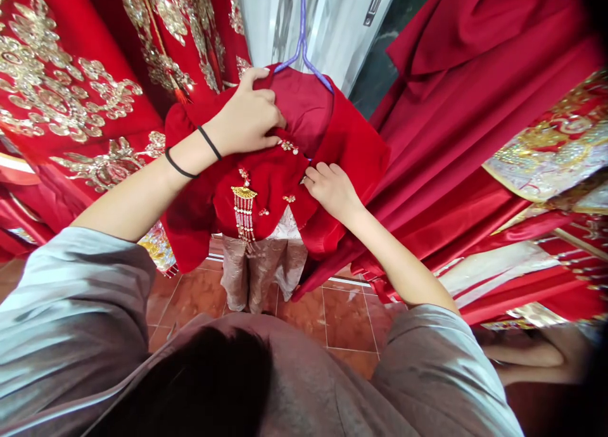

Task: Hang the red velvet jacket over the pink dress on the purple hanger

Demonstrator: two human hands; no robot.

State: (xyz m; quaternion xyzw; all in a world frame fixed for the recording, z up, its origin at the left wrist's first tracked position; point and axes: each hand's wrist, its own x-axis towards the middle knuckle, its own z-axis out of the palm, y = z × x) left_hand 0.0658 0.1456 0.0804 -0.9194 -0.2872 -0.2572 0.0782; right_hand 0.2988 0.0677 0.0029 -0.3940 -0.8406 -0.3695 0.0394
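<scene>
A red jacket [228, 202] hangs in front of me on a purple hanger [302, 47], its front partly open and the dark red lining [304, 107] showing. My left hand [254, 117] is closed on the jacket's collar edge, near one end of the hanger. My right hand [332, 190] pinches the opposite front edge lower down, fingertips bent onto the cloth. Between the hands sits a small beaded fastener [288, 147], with another fastener [289, 199] below. A gold fan-shaped tassel ornament [244, 202] dangles on the jacket's left side in view.
Red garments with gold sequin embroidery [104, 95] crowd the left. Plain dark red cloth [456, 63] and embroidered pieces [560, 133] hang on the right. Behind the hanger is a pale door panel [327, 19]. Below lies a reddish tiled floor [346, 320]. Another person's arm [527, 354] shows lower right.
</scene>
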